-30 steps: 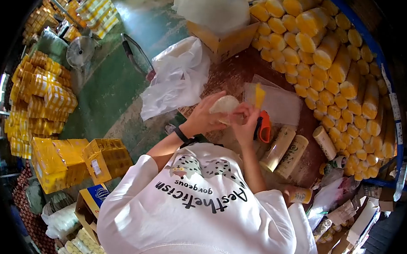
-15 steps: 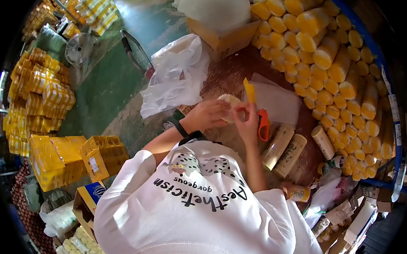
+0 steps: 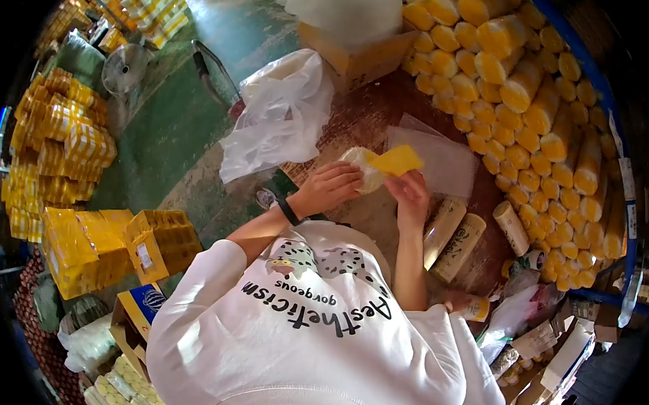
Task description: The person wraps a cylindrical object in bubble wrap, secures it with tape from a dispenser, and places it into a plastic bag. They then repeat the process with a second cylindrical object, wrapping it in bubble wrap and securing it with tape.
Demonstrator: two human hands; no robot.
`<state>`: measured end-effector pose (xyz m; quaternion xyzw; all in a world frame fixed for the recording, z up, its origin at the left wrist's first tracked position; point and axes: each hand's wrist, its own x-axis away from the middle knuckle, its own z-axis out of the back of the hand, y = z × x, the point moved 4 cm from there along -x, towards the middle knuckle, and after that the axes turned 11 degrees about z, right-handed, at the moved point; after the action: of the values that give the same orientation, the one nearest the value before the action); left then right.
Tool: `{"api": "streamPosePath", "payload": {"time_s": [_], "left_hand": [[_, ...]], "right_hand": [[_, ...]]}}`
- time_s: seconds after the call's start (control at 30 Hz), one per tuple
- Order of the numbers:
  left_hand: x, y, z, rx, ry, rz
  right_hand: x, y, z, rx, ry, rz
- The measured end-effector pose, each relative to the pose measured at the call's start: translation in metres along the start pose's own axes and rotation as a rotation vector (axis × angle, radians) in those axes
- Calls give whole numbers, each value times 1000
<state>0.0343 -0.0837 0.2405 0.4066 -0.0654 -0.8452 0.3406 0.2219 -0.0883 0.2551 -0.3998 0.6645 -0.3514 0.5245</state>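
Note:
My left hand point(image 3: 328, 189) is closed around the near side of a pale, whitish roll point(image 3: 368, 170), its far side showing past my fingers. A flat yellow strip point(image 3: 397, 161) reaches from the roll towards the right, touching or very close to it. My right hand point(image 3: 410, 194) pinches the strip's lower right edge from beneath. Just beyond my right hand lies a translucent plastic sheet point(image 3: 449, 164). Two pale cylindrical packages with dark writing point(image 3: 460, 246) lie below and right of that hand. What the roll is made of cannot be made out.
Stacked yellow-ended rolls point(image 3: 537, 139) fill the right side. Ahead are a white plastic bag point(image 3: 281, 121) and a cardboard box point(image 3: 367, 56). Yellow-taped cartons point(image 3: 91, 246) stand on the left. Another printed cylinder point(image 3: 510, 226) lies at right, near plastic bags point(image 3: 515, 312).
The yellow strip has turned from upright to lying sideways near the roll. My right hand has moved slightly right. An orange loop beside it is no longer visible.

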Motion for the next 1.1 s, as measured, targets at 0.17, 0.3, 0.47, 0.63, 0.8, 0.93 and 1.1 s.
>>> {"api": "streamPosePath", "payload": {"time_s": [0.17,0.3,0.47,0.63,0.8,0.93,1.1], "left_hand": [[1,0,2,1,12,0],[-1,2,1,12,13,15],[6,0,-1,-29,23,-20],[13,-2,-7,-12,39,-6],[16,-3,-11,79,107,8],[14,-3,-7,94,38,50],[17,-5,-12,106,60,-48]], "right_hand": [[2,7,-1,-291,67,-377],[15,22,-1,-289,18,-615],[15,18,-13,-195,1,-687],[14,25,-15,-62,-26,-667],[11,33,-12,-76,-50,-574],[8,18,-18,-461,-124,-587],[-3,19,-22,-333,-122,-697]]}}
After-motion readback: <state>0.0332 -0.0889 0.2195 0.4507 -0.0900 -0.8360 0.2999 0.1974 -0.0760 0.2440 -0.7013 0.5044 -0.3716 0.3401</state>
